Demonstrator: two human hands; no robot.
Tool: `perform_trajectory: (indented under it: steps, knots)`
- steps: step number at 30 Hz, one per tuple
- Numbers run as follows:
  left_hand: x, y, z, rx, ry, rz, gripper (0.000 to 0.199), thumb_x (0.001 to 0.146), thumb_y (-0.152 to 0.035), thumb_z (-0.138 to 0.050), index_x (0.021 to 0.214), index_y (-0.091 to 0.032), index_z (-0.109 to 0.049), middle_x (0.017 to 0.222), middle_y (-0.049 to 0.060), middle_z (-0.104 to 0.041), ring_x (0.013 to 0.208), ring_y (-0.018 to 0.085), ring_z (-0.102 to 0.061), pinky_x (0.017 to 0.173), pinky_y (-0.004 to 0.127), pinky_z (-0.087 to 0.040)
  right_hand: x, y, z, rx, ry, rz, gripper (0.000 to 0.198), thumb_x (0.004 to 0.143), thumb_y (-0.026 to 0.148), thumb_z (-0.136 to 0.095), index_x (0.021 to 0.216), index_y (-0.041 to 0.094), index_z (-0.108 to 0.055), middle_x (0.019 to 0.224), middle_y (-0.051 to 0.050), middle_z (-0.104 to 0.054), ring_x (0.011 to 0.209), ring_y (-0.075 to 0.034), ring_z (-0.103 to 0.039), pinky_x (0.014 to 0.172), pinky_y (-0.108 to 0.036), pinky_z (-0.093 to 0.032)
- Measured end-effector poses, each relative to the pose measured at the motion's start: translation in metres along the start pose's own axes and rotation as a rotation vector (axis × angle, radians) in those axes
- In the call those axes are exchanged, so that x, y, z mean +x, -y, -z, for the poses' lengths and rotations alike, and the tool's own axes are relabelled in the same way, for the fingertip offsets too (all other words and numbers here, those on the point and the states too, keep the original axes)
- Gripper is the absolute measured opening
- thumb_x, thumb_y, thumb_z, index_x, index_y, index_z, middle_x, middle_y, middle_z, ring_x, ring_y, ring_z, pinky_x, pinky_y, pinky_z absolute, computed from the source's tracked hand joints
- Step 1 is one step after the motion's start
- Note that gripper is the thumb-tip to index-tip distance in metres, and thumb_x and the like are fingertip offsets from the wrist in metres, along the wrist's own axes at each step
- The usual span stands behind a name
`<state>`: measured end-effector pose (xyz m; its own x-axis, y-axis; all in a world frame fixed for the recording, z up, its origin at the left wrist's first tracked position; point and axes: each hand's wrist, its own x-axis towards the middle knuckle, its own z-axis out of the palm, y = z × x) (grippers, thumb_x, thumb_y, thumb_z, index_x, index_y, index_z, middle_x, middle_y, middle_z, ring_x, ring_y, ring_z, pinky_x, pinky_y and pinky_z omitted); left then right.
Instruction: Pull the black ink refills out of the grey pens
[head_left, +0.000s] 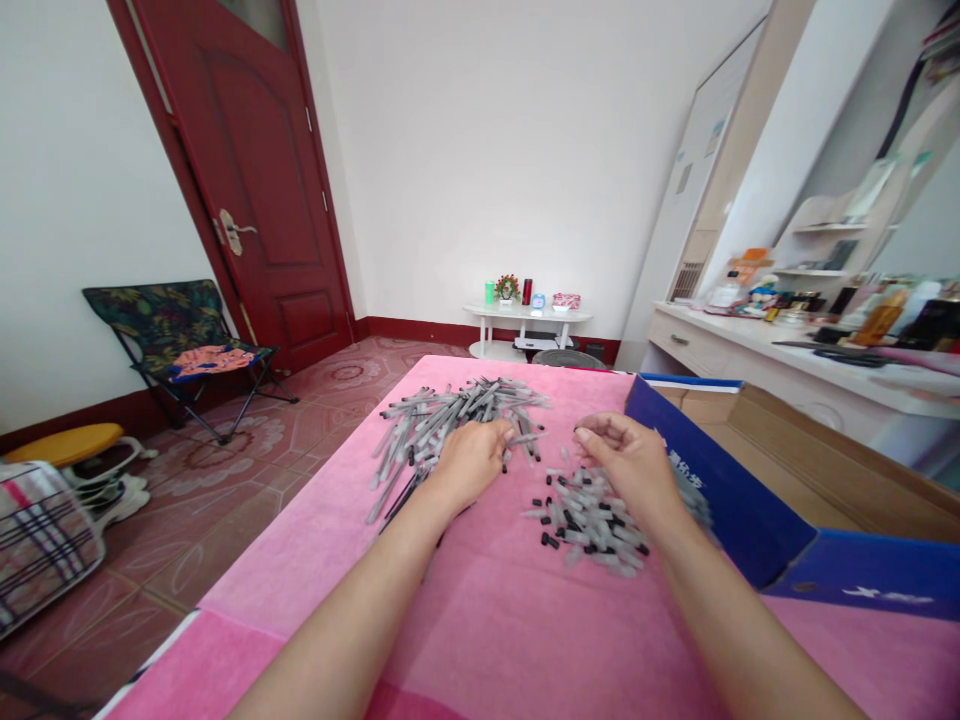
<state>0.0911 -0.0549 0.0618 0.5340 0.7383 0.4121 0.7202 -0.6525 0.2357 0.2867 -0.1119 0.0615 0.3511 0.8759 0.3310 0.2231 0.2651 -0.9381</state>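
The left hand (471, 462) is hovering, fingers mostly folded, at the right edge of a loose pile of slim translucent-grey plastic pens (405, 432); whether it is gripping one, I cannot tell. The right hand (628, 462) is pinching a small dark piece (577, 429) beside a heap of short clear-and-black plastic caps (592, 520), both piles lying on the pink cloth-covered surface (480, 630).

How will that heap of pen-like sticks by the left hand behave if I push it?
The sticks look slim and straight, so they'd probably roll or slide apart. Many lie crossed, so neighbours may drag along. Their thinness suggests each is light.
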Motion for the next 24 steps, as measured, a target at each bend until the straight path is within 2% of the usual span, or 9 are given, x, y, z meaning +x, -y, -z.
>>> perform_trajectory:
  steps: [3, 6, 10, 14, 17, 21, 24]
  knots:
    - [0.000, 0.001, -0.002, 0.029, -0.016, -0.015, 0.030, 0.088, -0.031, -0.029, 0.078, -0.022, -0.057, 0.064, 0.002, -0.059, 0.064, 0.017, -0.056, 0.055, 0.024, -0.030, 0.001, -0.003, -0.001, 0.276, 0.037, -0.208, 0.021, 0.067, 0.032, -0.058, 0.080, 0.015, -0.058, 0.067, -0.002, -0.056, 0.054, -0.011, -0.051, 0.046, -0.022, -0.044]
    - [-0.002, -0.002, -0.002, 0.070, -0.013, -0.020, 0.030, 0.087, -0.030, -0.030, 0.081, -0.022, -0.058, 0.065, 0.003, -0.060, 0.065, 0.018, -0.058, 0.056, 0.024, -0.031, -0.003, -0.004, -0.008, 0.393, 0.159, -0.355, 0.023, 0.072, 0.038, -0.051, 0.075, 0.015, -0.056, 0.068, -0.004, -0.055, 0.050, -0.009, -0.047, 0.035, -0.017, -0.033]
    - [-0.004, -0.007, 0.002, 0.091, -0.003, -0.065, 0.029, 0.087, -0.029, -0.031, 0.082, -0.023, -0.058, 0.065, 0.004, -0.060, 0.067, 0.018, -0.058, 0.056, 0.024, -0.031, -0.013, -0.001, -0.020, 0.260, 0.243, -0.348, 0.027, 0.067, 0.041, -0.061, 0.071, 0.016, -0.052, 0.056, 0.004, -0.045, 0.037, -0.003, -0.029, 0.031, -0.014, -0.013]
    - [-0.004, -0.008, 0.004, 0.078, -0.001, -0.099, 0.031, 0.087, -0.031, -0.030, 0.080, -0.023, -0.059, 0.064, 0.004, -0.060, 0.065, 0.019, -0.058, 0.055, 0.024, -0.031, -0.015, -0.001, -0.021, 0.139, 0.251, -0.303, 0.028, 0.063, 0.039, -0.065, 0.068, 0.015, -0.052, 0.046, 0.009, -0.034, 0.034, 0.000, -0.019, 0.034, -0.014, -0.009]
    - [-0.002, -0.005, 0.005, 0.069, -0.002, -0.083, 0.030, 0.087, -0.031, -0.030, 0.079, -0.023, -0.058, 0.064, 0.003, -0.060, 0.065, 0.018, -0.058, 0.056, 0.024, -0.032, -0.007, 0.000, -0.008, 0.133, 0.173, -0.248, 0.027, 0.063, 0.038, -0.065, 0.062, 0.014, -0.052, 0.042, 0.009, -0.032, 0.033, -0.001, -0.019, 0.033, -0.016, -0.010]
    - [0.000, 0.002, 0.007, 0.048, -0.006, 0.004, 0.030, 0.087, -0.033, -0.032, 0.078, -0.022, -0.058, 0.066, 0.003, -0.060, 0.066, 0.017, -0.058, 0.059, 0.024, -0.033, 0.006, 0.006, 0.022, 0.126, -0.104, -0.079, 0.023, 0.063, 0.035, -0.064, 0.060, 0.014, -0.056, 0.047, 0.003, -0.047, 0.034, -0.002, -0.022, 0.032, -0.019, -0.012]
    - [0.002, 0.006, 0.006, -0.021, -0.077, 0.079, 0.028, 0.086, -0.032, -0.033, 0.076, -0.021, -0.057, 0.066, 0.003, -0.060, 0.067, 0.017, -0.057, 0.058, 0.024, -0.033, 0.012, 0.010, 0.042, 0.028, -0.263, 0.034, 0.021, 0.064, 0.035, -0.063, 0.061, 0.014, -0.060, 0.047, 0.002, -0.049, 0.034, -0.003, -0.024, 0.033, -0.021, -0.013]
